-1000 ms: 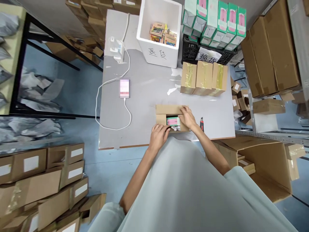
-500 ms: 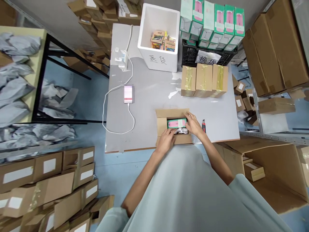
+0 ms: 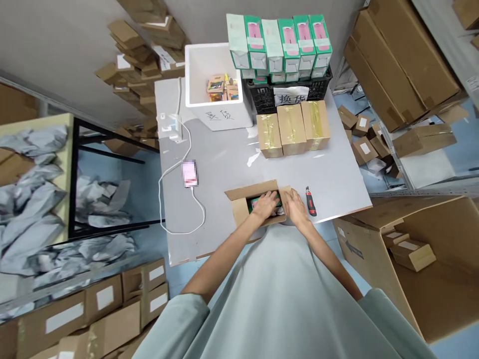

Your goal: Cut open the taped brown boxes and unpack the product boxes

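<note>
An opened cardboard carton (image 3: 240, 211) stands at the table's front edge with its flaps up. Inside it lies a green and pink product box (image 3: 254, 204), partly hidden, with some whitish crumpled stuff beside it. My left hand (image 3: 266, 205) reaches into the carton, fingers spread on top of the product box. Against the carton's right flap (image 3: 285, 195) rests my right hand (image 3: 295, 205), its fingers stretched along the outside. A red and black utility knife (image 3: 311, 202) lies just right of my right hand.
Three taped cartons (image 3: 292, 130) stand behind the work spot, before a black crate (image 3: 322, 86) topped with green boxes (image 3: 291, 47). Left of them is a white foam bin (image 3: 228, 117). A phone (image 3: 190, 173) charges on a looping white cable. A large open carton (image 3: 368, 249) sits at right.
My left hand has moved from the carton's front left edge onto the product box inside. My right hand has shifted to the outside of the right flap, now raised. The view has turned.
</note>
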### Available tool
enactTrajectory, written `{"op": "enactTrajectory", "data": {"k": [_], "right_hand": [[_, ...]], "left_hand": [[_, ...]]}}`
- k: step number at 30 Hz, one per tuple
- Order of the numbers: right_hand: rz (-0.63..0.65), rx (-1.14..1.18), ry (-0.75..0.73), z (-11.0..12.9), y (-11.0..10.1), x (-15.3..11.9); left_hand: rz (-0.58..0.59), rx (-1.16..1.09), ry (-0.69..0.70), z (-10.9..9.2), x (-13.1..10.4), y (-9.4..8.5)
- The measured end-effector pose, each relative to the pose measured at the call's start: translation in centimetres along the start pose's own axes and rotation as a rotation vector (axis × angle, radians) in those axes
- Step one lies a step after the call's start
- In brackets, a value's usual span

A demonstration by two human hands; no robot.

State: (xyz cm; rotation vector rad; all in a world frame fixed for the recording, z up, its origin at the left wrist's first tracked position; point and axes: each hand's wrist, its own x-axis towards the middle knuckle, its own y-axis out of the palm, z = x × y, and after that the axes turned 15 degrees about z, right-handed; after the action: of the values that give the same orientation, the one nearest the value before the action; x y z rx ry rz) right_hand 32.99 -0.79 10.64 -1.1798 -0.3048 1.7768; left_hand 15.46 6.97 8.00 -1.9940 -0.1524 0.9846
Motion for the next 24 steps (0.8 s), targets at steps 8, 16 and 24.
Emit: {"op": "enactTrajectory", "data": {"k": [8,16,24], "right_hand": [[0.043,0.023,0.019,0.7,-0.5,0.1],[0.071,0.009,-0.028,1.4,0.1,0.0],[0.124,0.007,-0.043,2.0,-0.5,-0.7]], "left_hand": [[0.081,0.117,0.007,0.8,-0.3,1.1],[0.049,0.076,-0.086,0.7,-1.2,2.7],[-0.022,-0.048,-0.126,1.7,-3.0,2.9]]}}
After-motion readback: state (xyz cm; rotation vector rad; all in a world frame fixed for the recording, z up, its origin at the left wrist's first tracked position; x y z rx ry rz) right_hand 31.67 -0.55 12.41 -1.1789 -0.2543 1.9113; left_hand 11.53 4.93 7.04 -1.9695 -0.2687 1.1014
